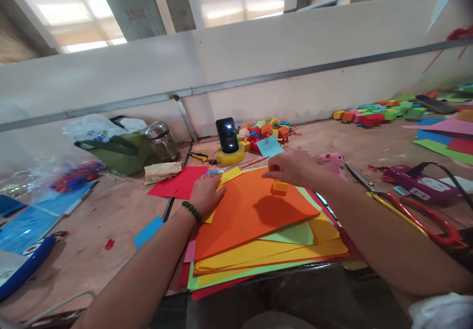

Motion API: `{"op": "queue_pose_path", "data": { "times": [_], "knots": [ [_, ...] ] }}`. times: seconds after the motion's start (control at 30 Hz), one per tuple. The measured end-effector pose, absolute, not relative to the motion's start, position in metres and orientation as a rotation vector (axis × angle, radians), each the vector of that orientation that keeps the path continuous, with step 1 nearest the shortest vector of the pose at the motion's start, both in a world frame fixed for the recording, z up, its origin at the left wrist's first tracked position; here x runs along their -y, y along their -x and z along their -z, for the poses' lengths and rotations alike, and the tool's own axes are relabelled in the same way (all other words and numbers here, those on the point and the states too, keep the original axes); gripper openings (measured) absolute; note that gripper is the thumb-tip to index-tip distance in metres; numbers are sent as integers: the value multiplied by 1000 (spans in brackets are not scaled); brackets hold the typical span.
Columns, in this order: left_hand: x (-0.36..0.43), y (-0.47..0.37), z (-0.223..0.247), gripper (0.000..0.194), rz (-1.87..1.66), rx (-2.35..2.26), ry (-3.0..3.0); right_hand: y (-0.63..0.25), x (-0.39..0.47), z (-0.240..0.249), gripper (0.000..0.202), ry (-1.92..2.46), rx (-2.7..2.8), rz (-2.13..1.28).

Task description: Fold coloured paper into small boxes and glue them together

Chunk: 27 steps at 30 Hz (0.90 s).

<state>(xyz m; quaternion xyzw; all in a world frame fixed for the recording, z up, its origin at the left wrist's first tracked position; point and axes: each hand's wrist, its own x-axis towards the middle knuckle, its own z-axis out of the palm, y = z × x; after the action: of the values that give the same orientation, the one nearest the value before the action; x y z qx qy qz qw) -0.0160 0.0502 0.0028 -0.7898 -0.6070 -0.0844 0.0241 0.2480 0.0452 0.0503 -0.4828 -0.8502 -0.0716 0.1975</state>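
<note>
A stack of coloured paper lies at the table's front edge, with an orange sheet point(236, 220) on top. My left hand point(207, 196), above a green bead bracelet, rests at the stack's left edge beside a small yellow paper piece point(231, 175); its fingers lie fairly flat. Over the orange sheet, my right hand point(290, 167) has its fingers pressed together in a pinch. Just below these fingers is a small yellow paper cube point(280, 186); whether they grip it or something else is hidden. A light blue paper piece point(269, 146) sits behind my right hand.
A phone point(227, 135) leans on a yellow tape roll point(231, 156), near piled paper cubes point(266, 131). Red-handled scissors point(424, 220), a pink glue gun point(331, 164) and a purple device point(421, 181) lie right. A green bag point(129, 154) and glass jar point(162, 144) stand back left.
</note>
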Motion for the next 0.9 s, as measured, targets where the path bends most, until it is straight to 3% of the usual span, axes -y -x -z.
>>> {"op": "queue_pose_path", "data": {
  "times": [0.17,0.27,0.3,0.4,0.5,0.7,0.9],
  "knots": [
    [-55,17,-8,27,130,1885,2388,-231,-35,-39,35,798,2231,368],
    [-48,13,-18,32,109,1798,2368,-218,-31,-28,21,659,2249,386],
    [-43,10,-22,31,111,1754,2370,-214,-30,-26,16,655,2256,396],
    [-22,-4,-34,26,93,1612,2415,-208,-30,-26,28,793,2355,420],
    [4,-16,-40,23,0,1377,2511,-205,-24,-30,13,1013,2630,401],
    [45,-18,-22,12,-40,1146,2654,-205,12,-26,12,981,2973,255],
    [56,-12,-8,23,7,1114,2739,-219,26,-16,18,966,3015,137]
  ]
}}
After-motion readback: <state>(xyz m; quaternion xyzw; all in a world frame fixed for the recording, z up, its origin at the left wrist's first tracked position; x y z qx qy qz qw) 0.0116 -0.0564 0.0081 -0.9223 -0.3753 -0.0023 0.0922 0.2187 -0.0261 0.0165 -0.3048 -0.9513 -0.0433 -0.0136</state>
